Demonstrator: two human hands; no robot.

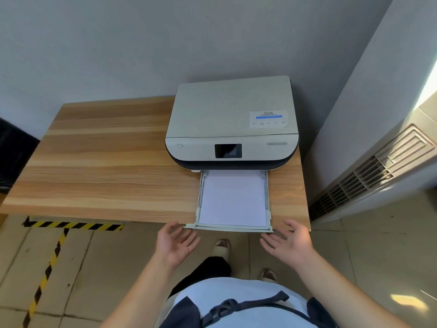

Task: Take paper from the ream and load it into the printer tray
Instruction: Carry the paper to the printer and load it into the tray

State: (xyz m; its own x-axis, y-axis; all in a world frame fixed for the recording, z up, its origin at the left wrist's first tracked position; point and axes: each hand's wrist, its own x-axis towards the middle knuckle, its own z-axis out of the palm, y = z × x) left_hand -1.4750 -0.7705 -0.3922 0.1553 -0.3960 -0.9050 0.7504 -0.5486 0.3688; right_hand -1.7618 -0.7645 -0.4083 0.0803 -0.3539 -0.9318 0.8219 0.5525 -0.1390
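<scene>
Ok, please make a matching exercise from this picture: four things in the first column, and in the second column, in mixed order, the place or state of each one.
Column one:
1. printer
2. paper tray
3. white paper
4. left hand

Column two:
a. lies flat inside the tray
b. open and empty, near the tray's front left corner
c. stands on the wooden table by the wall
d. pulled out from the printer's front, its lip past the table edge

Right pairs: 1-c, 2-d, 3-a, 4-b
</scene>
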